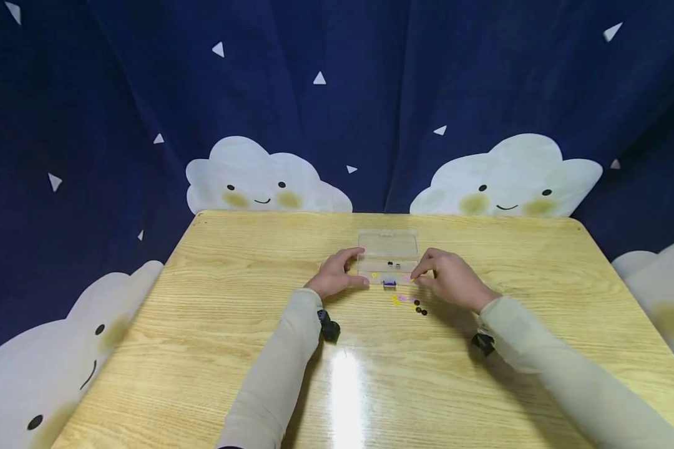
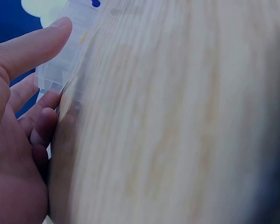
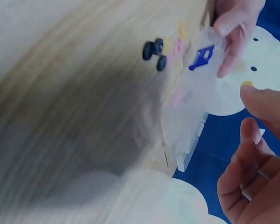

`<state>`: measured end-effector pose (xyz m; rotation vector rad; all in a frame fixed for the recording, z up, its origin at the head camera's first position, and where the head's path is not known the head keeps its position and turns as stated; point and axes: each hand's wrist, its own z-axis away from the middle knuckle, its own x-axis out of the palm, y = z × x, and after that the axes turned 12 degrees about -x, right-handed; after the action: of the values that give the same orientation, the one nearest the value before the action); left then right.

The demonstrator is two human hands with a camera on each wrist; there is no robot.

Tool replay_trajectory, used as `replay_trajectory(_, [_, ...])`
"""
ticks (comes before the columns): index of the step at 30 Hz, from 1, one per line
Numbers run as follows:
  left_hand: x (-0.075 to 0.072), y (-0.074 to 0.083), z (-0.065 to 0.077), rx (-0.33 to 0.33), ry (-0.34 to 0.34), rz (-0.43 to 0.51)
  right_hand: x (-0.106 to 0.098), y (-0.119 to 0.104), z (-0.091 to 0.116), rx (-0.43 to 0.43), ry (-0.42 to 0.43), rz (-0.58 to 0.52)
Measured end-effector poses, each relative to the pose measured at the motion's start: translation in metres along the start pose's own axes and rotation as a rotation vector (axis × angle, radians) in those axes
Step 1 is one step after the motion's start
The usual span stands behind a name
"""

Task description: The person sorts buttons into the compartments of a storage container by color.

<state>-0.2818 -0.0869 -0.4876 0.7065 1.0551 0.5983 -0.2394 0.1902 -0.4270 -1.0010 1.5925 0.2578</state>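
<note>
A clear plastic box (image 1: 388, 276) lies on the table with its lid (image 1: 388, 242) raised at the back and a blue latch (image 1: 390, 284) in front. My left hand (image 1: 335, 272) grips its left end, thumb at the front corner and fingers toward the back. Over the box's right end, my right hand (image 1: 448, 278) pinches a small yellow button (image 3: 247, 83) by the thumb tip. Inside the box are a yellow button (image 1: 374, 275) and black buttons (image 1: 390, 263). In front of it lie loose black buttons (image 1: 424, 312), pink buttons (image 1: 401, 299) and yellow buttons (image 1: 395, 300).
The wooden table (image 1: 230, 262) reaches back to a dark blue curtain (image 1: 365, 93) with white clouds. Black wrist devices (image 1: 330, 330) sit beneath both sleeves, close to the tabletop. A bright light reflection crosses the front of the table.
</note>
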Motion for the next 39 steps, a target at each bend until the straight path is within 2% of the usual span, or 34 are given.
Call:
replay_trajectory(8, [0.0,0.0,0.0,-0.002,0.005,0.007,-0.009,0.005,-0.008,0.08,0.02,-0.066])
replay_trajectory(27, [0.001,0.001,0.001,0.006,-0.006,0.015,-0.012,0.014,-0.024,0.096,0.059,-0.08])
replay_trajectory(39, [0.0,0.002,0.003,0.008,0.005,-0.001,-0.008,0.016,-0.036,0.083,0.049,-0.069])
